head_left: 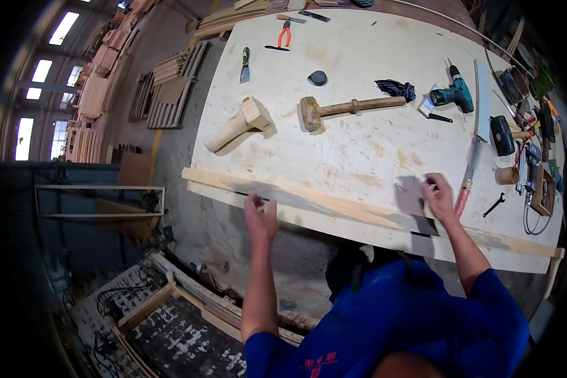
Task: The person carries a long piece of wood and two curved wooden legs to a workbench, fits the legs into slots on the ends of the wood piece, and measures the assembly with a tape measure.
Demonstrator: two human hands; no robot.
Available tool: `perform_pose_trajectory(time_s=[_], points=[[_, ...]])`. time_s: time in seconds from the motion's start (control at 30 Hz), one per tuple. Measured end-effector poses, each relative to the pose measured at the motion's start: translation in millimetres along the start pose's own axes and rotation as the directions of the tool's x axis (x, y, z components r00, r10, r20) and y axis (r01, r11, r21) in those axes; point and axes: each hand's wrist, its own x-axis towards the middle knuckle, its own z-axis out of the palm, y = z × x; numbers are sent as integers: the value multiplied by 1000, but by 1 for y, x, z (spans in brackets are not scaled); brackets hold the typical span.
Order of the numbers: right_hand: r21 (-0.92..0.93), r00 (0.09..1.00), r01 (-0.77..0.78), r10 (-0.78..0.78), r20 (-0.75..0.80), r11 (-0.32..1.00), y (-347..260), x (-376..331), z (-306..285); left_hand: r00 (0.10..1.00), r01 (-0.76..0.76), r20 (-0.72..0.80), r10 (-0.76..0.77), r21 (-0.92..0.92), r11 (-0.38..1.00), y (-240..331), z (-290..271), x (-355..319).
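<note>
A long, narrow wooden strip (334, 205) lies along the near edge of the workbench (353, 154), its grain light with grey patches. My left hand (260, 219) hovers at the near side of the strip, left of its middle, thumb and fingers apart and nothing visible between them. Over the bench, just beyond the strip's right part, my right hand (440, 196) is raised with fingers loosely bent and slightly blurred; no held thing shows. Its shadow falls on the bench to its left. Close to its right lies a red-and-clear tube (465, 190).
Across the bench lie a wooden mallet (353, 107), a jointed wooden piece (240, 125), a tape measure (317, 78), a scraper (245, 65), orange-handled pliers (285, 34) and a cordless drill (453, 92). At right are a black-headed hammer (502, 136) and a wrench (494, 205).
</note>
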Motion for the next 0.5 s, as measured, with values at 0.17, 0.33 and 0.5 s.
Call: perform_pose_trajectory(time_s=[0.17,0.33,0.5], points=[[71,955,165,-177,236,984,-108,33,128,892,-436,58,447,366,822,14,-13,165],[-8,920,191,-176,351,981,-169,41,225,770,-636,331,545,462,618,2,19,307],[-247,920,211,-107,376,946,-208,42,327,679,-607,647,348,228,761,32,12,341]])
